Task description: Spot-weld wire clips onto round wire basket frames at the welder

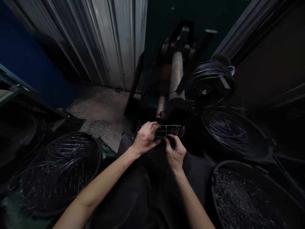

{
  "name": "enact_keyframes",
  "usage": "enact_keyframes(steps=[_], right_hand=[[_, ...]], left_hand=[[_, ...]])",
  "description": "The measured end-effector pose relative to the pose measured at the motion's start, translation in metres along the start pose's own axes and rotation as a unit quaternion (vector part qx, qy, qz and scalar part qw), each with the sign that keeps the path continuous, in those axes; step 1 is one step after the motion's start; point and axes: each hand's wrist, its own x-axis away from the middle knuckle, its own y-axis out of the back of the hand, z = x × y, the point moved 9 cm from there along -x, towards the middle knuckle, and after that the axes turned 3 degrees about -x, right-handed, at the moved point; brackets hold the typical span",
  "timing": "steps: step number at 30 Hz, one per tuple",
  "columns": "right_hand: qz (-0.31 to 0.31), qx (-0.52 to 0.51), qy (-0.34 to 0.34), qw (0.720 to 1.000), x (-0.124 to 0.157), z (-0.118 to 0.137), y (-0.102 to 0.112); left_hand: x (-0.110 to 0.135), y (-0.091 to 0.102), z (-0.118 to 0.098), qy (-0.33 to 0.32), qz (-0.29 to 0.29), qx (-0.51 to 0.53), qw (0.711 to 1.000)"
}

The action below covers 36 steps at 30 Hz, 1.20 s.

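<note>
Head view: my left hand (145, 137) is clamped over the left end of a small wire frame (172, 130) to steady it on my lap, just before the machine (176, 79) — my right hand (175, 152) pinches its lower edge. Tubs of wire (234, 132) sit within reach.

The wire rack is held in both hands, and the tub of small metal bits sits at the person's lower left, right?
Not quite. Both hands, left and right, do hold the wire rack, but the tub of small metal bits sits at the person's lower right, as the head view shows.
</note>
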Motion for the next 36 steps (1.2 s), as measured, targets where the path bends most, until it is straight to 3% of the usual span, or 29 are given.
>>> enact_keyframes(steps=[7,17,36], right_hand=[[0.010,0.026,0.050,0.998,-0.008,0.006,-0.004],[-0.008,-0.010,0.026,1.000,-0.010,-0.006,-0.008],[-0.040,0.009,0.037,0.998,-0.019,-0.001,-0.013]], left_hand=[[-0.004,0.001,0.003,-0.004,-0.022,-0.002,1.000],[-0.003,-0.004,0.009,-0.012,-0.031,-0.009,0.999],[-0.013,0.003,0.013,-0.013,-0.051,-0.016,0.998]])
